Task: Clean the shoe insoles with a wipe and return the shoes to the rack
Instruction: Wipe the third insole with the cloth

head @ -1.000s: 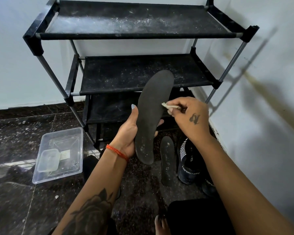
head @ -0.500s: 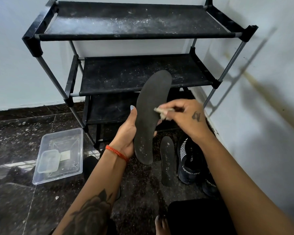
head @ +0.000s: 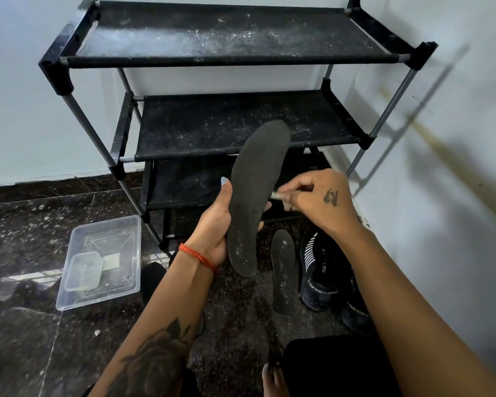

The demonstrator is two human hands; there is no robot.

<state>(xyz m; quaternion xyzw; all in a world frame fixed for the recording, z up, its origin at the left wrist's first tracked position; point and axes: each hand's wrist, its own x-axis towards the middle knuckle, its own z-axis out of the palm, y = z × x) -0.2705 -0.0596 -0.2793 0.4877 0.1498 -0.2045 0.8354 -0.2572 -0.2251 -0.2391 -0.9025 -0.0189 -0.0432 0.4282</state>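
Dark, dust-flecked insole (head: 254, 196) upright in left hand (head: 212, 230).

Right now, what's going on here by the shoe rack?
A person is cleaning a shoe insole. The left hand holds a dark insole upright, while the right hand pinches a small wipe against its edge. A second insole lies on the floor beside a pair of dark shoes. The rack behind has no shoes on its visible shelves, so nothing is returned yet.
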